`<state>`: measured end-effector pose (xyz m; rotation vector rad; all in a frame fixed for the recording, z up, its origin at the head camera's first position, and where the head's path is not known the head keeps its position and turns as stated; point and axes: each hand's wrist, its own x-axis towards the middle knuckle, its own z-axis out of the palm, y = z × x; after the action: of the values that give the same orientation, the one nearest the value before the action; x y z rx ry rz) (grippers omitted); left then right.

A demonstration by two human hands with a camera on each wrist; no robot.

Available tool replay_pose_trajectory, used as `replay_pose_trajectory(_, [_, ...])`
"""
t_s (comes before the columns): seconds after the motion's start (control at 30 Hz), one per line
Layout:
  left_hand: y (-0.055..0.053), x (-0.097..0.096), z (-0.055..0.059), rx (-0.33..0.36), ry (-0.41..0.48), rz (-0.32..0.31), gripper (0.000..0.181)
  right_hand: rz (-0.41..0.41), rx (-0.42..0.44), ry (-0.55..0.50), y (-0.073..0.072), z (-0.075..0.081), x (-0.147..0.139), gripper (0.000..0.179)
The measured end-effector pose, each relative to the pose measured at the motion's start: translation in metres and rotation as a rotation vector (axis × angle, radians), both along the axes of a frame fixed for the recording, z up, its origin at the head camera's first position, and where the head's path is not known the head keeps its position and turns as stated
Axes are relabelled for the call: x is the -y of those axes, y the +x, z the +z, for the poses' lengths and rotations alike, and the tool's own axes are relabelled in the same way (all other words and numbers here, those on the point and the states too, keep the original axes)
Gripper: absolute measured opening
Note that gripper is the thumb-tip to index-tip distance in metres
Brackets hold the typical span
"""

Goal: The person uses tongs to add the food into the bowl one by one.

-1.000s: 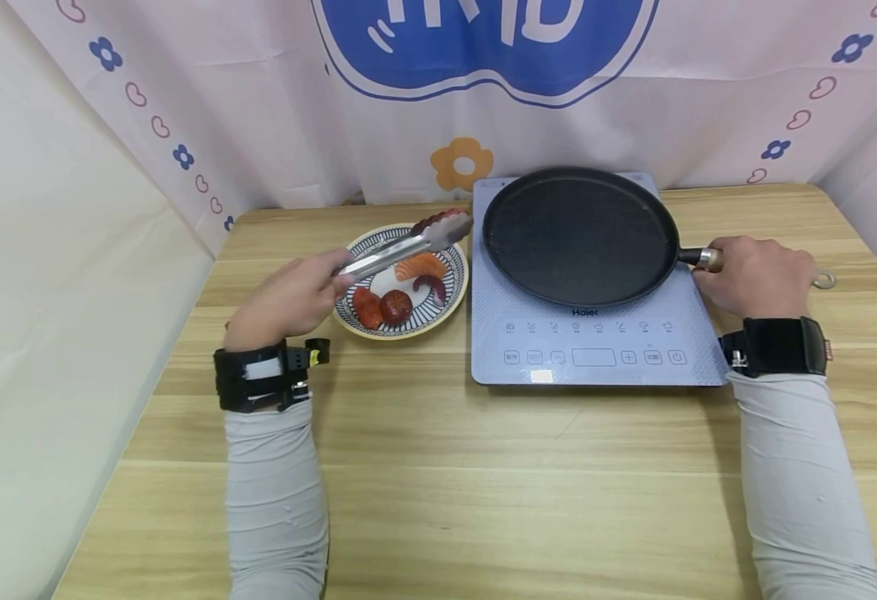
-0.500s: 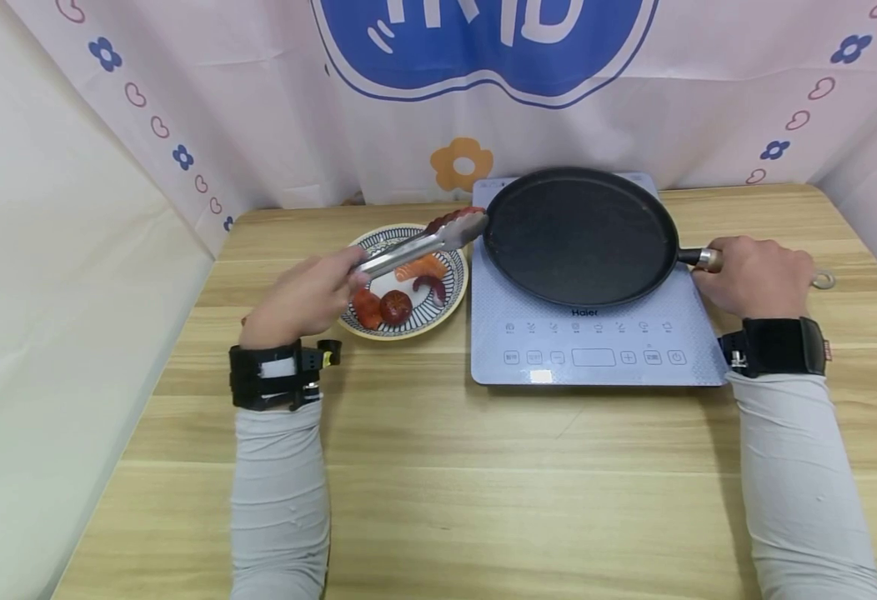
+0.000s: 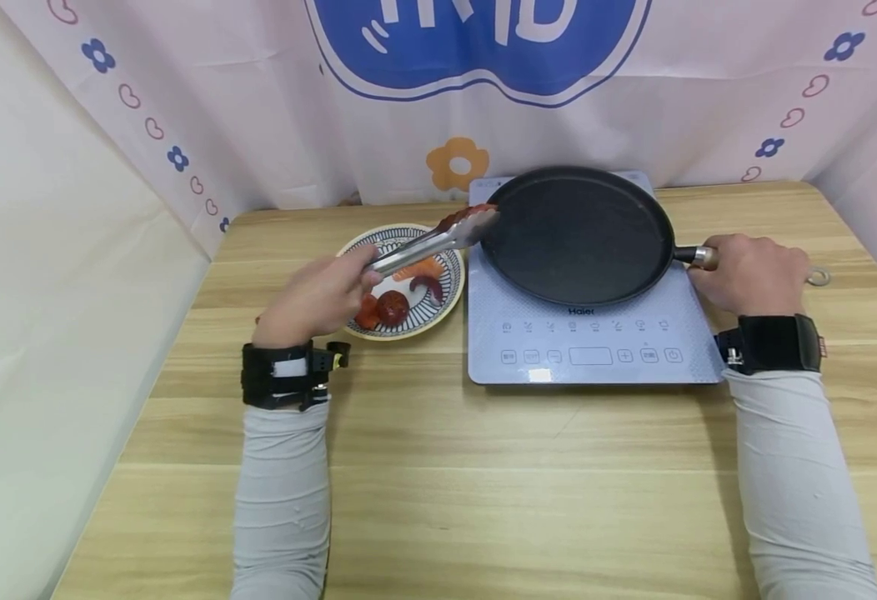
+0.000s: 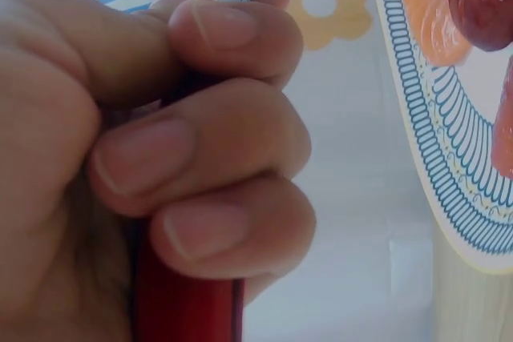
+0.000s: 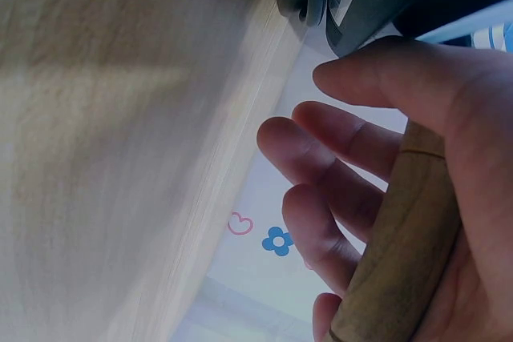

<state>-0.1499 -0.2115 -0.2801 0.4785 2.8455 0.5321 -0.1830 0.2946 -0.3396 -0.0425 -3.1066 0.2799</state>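
My left hand (image 3: 318, 296) grips metal tongs (image 3: 419, 247) above the patterned plate (image 3: 408, 336). In the left wrist view its fingers curl round a red handle part (image 4: 188, 310). A dark red piece of food (image 3: 457, 218) shows along the tongs' tips, which overlap the left rim of the black frying pan (image 3: 577, 237). My right hand (image 3: 757, 271) holds the pan's wooden handle (image 5: 397, 238), its fingers loosely wrapped round it. On the plate lie an orange salmon-like slice (image 3: 419, 268), a purple curled tentacle (image 3: 427, 288), a round brown mushroom cap (image 3: 393, 308) and a red piece (image 3: 368, 312).
The pan sits on a pale induction cooker (image 3: 528, 333) with a touch panel along its front. Both stand on a wooden table (image 3: 521, 483). A printed curtain (image 3: 281, 125) hangs right behind the table's back edge.
My left hand has moved right with the tongs, bringing their tips and the red piece from above the plate to the pan's left rim. My right hand stays on the handle.
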Motion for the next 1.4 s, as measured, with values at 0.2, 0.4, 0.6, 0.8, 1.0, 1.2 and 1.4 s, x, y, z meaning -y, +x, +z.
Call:
replay_pose_trajectory(0.2, [-0.002,-0.005,-0.003,-0.022,0.004,-0.024,0.016,-0.005,0.006,0.005,0.0,0.0,0.0,0.022])
replay_pose_trajectory(0.4, [-0.005,-0.009,-0.006,-0.065,-0.022,-0.045,0.016,-0.005,0.006,0.011,-0.001,-0.001,0.0,0.025])
replay_pose_trajectory(0.6, [-0.005,-0.015,-0.006,-0.082,-0.038,-0.055,0.017,-0.002,0.001,0.007,-0.002,-0.001,-0.001,0.023])
replay_pose_trajectory(0.8, [-0.004,-0.022,-0.005,-0.093,-0.045,-0.058,0.017,-0.002,0.009,0.009,-0.001,-0.001,-0.001,0.022])
replay_pose_trajectory(1.0, [-0.005,-0.029,-0.008,-0.082,-0.048,-0.068,0.022,-0.004,0.01,0.004,-0.001,0.0,0.0,0.023])
replay_pose_trajectory(1.2, [-0.006,-0.033,-0.012,-0.086,-0.037,-0.088,0.029,-0.004,0.006,-0.001,0.0,0.0,0.001,0.024])
replay_pose_trajectory(1.4, [-0.006,-0.036,-0.013,-0.087,-0.052,-0.099,0.037,-0.003,0.001,-0.001,0.0,0.0,0.001,0.023])
